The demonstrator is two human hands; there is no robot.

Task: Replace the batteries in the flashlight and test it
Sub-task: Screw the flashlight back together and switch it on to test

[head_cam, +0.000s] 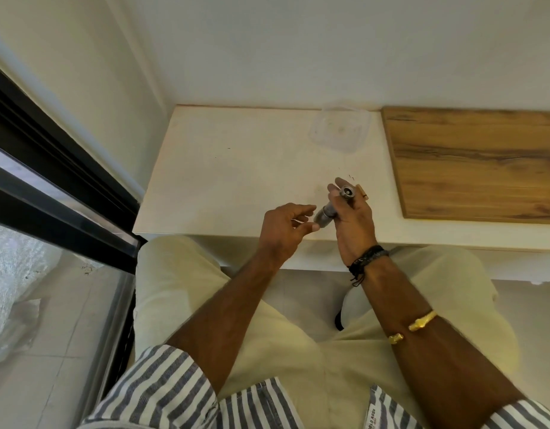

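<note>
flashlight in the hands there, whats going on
A seated person grips a grey flashlight in the right hand, above the near edge of a white table. The left hand pinches its near end between thumb and fingers, seemingly to twist the cap, though that end is blurred. A clear plastic container sits at the back of the table, beside a wooden board.

Home room; white desk (pixel 230 168), wood-grain panel (pixel 472 162), tiled floor (pixel 51 351), black sliding-door frame (pixel 51 181)
</note>
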